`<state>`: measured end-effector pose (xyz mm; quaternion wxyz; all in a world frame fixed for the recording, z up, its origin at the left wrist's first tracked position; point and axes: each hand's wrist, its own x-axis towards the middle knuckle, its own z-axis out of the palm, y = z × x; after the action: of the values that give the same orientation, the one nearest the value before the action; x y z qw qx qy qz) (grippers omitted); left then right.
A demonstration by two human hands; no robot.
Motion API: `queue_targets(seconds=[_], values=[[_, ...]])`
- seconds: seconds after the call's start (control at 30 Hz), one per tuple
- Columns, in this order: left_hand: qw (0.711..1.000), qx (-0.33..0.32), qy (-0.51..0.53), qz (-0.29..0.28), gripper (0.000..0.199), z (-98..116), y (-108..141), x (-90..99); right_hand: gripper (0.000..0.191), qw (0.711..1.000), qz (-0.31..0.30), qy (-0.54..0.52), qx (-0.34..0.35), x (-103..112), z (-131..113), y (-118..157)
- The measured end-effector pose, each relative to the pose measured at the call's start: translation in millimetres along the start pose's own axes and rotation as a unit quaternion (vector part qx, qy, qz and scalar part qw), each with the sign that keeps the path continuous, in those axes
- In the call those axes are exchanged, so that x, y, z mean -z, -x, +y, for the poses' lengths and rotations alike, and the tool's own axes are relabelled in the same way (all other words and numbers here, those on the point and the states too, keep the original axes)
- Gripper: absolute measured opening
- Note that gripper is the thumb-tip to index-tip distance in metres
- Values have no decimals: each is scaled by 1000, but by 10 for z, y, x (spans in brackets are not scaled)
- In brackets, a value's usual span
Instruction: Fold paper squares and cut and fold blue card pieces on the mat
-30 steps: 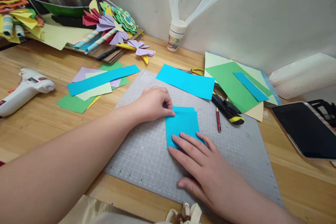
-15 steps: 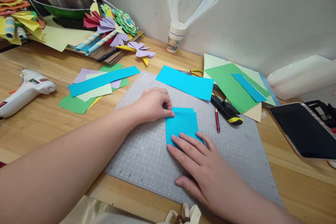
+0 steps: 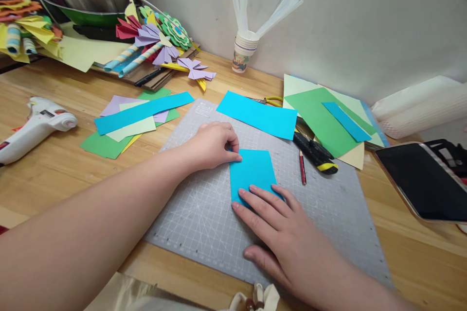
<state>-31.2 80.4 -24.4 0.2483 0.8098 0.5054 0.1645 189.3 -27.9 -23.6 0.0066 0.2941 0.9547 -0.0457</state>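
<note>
A blue paper piece (image 3: 252, 170) lies on the grey cutting mat (image 3: 197, 209). At its upper left corner my left hand (image 3: 218, 146) pinches the paper between thumb and fingers. My right hand (image 3: 273, 223) rests flat with fingers spread over the paper's lower edge, hiding part of it. Beyond them a wider blue strip (image 3: 257, 114) lies across the mat's far edge. To the right of the paper are a short red pencil (image 3: 302, 167) and a black and yellow cutter (image 3: 315, 153).
A white glue gun (image 3: 40, 124) and coloured papers (image 3: 109, 145) lie left. Behind stand a cup of white sticks (image 3: 241, 60) and paper crafts (image 3: 156, 41). Green sheets (image 3: 321, 119) and a dark-screened tablet (image 3: 425, 180) are on the right, with yellow-handled pliers (image 3: 273, 101) near the back.
The blue paper's top layer has shifted slightly up, so its far edge lines up with the layer below and the offset strip no longer shows. Both hands have hardly moved.
</note>
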Motion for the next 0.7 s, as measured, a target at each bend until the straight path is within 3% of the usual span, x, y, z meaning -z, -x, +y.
queue_targets(seconds=[0.4,0.7], values=[[1000,-1,26,-1,8,-49,-11,9,46,1000,2,0,-1,-7,6,17],[997,39,62,18,11,-85,-16,30,48,1000,-7,1,0,4,10,6]])
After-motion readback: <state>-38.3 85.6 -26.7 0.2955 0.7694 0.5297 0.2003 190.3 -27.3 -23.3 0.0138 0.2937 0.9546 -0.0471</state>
